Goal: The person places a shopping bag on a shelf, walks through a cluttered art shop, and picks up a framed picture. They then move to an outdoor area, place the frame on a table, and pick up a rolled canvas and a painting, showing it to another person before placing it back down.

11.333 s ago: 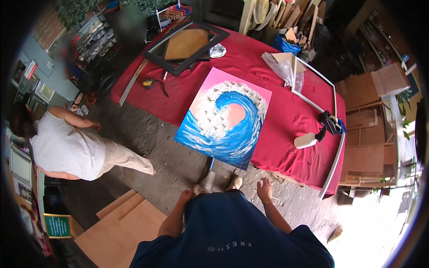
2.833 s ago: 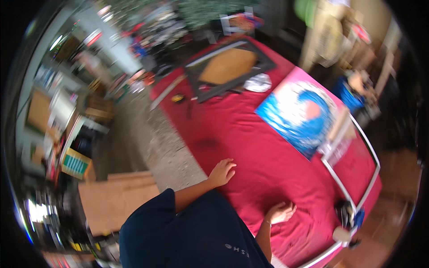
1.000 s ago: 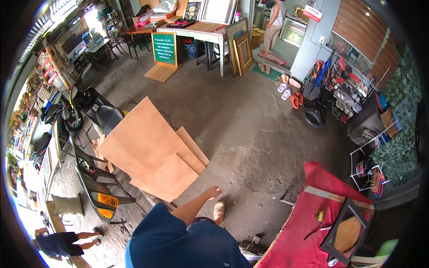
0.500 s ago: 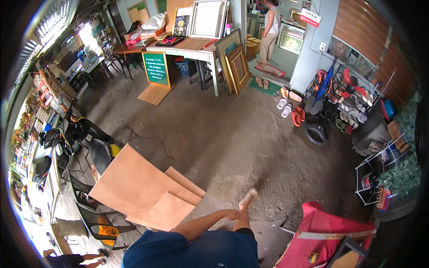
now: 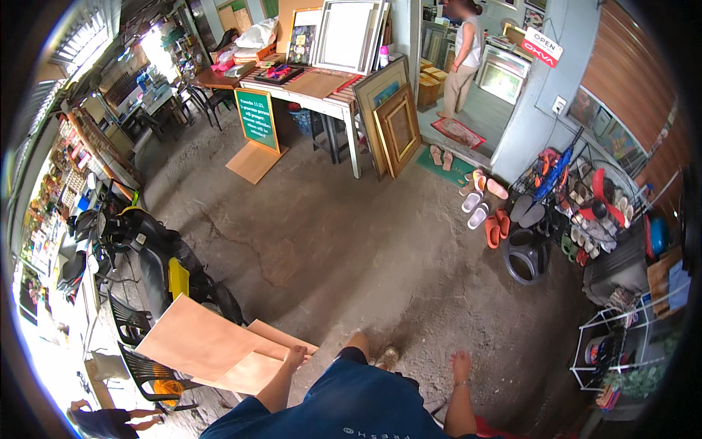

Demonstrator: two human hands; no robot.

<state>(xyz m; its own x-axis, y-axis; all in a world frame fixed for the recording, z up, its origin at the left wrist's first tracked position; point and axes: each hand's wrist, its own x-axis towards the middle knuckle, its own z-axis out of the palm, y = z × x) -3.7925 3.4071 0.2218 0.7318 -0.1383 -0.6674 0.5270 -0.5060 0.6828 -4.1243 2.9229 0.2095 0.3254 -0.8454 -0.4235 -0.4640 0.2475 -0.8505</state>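
Plywood sheets (image 5: 212, 347), pale brown and thin, are lying stacked and fanned on the concrete floor (image 5: 351, 241) at the lower left, leaning over black plastic chairs (image 5: 142, 351) beside a parked motorbike (image 5: 157, 260). The person's left hand (image 5: 295, 358) is hanging just beside the near edge of the top sheet, at the very corner of the stack; whether its grip is touching the wood cannot be told, and the fingers are looking loosely curled rather than spread. The right hand (image 5: 461, 364) is hanging free over the floor, well apart from the sheets, its grip loose and holding nothing, fingers pointing down. Between the two forearms a dark blue shirt (image 5: 351, 402) is filling the lower edge, with one foot (image 5: 385, 358) showing ahead of it. Farther off, a white desk (image 5: 322, 99) is carrying frames and small things, with wooden picture frames (image 5: 391, 124) leaning against its end and a green sign (image 5: 257, 119) standing before it. Sandals (image 5: 482, 205) are lying scattered near a doorway where another person (image 5: 464, 51) is standing
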